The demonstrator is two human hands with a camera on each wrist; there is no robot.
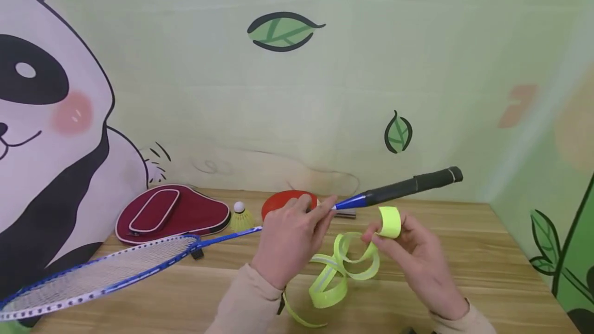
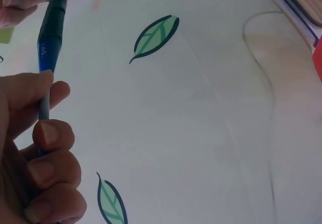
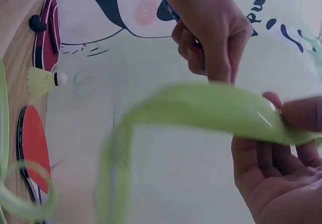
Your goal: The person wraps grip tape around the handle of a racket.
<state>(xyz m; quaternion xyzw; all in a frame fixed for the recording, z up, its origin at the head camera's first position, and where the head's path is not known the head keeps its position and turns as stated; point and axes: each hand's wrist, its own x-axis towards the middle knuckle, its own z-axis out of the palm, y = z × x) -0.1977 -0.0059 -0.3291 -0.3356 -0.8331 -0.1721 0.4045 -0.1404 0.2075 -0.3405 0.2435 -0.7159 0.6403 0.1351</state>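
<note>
A blue badminton racket [image 1: 232, 236] slants across the head view, its strung head at lower left and its black handle [image 1: 399, 188] rising to the right. My left hand [image 1: 292, 228] grips the racket by its thin shaft, just below the blue cone; the left wrist view shows the fingers curled round the shaft [image 2: 44, 110]. Between thumb and fingers, my right hand [image 1: 424, 259] pinches a neon-yellow grip tape [image 1: 391, 222], below the handle and apart from it. The rest of the tape hangs in loose loops between the hands, blurred in the right wrist view.
On the wooden table [image 1: 501, 272] a dark red racket bag [image 1: 195, 213] lies at the back left. Beside it stands a yellow shuttlecock [image 1: 241, 218]. A red table tennis bat [image 1: 283, 200] is partly hidden behind my left hand. A printed panda-and-leaf backdrop [image 1: 348, 76] rises behind.
</note>
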